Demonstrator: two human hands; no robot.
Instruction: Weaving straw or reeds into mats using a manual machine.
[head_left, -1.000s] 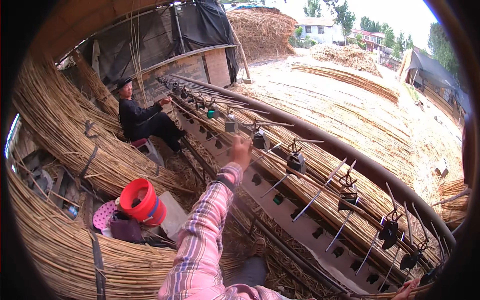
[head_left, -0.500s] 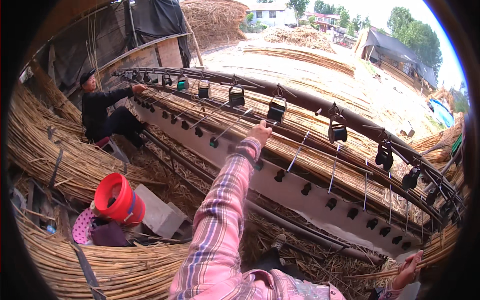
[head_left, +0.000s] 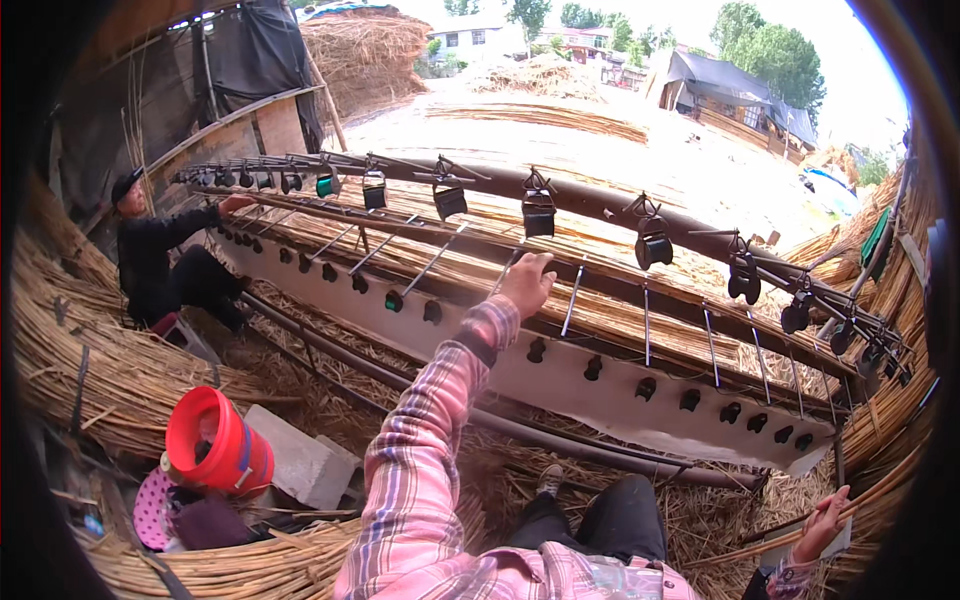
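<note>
Left hand point(head_left: 527, 282) stretched up along a pink plaid sleeve, fingers loosely curled and grasping nothing that shows, resting on the reed mat point(head_left: 600, 300) at the near edge of the weaving frame point(head_left: 560, 375). Mat lies under and beyond this hand, spread across the frame beneath a row of dark hanging weights point(head_left: 538, 215) on the long rail. Right hand point(head_left: 825, 522) low at the right corner, closed around a thin reed stalk point(head_left: 760, 545) that runs leftward over the straw floor. Red bucket point(head_left: 208, 440) stands on the left beside a grey block point(head_left: 300, 465). Another person point(head_left: 160, 260) in dark clothes sits at the frame's far left end.
</note>
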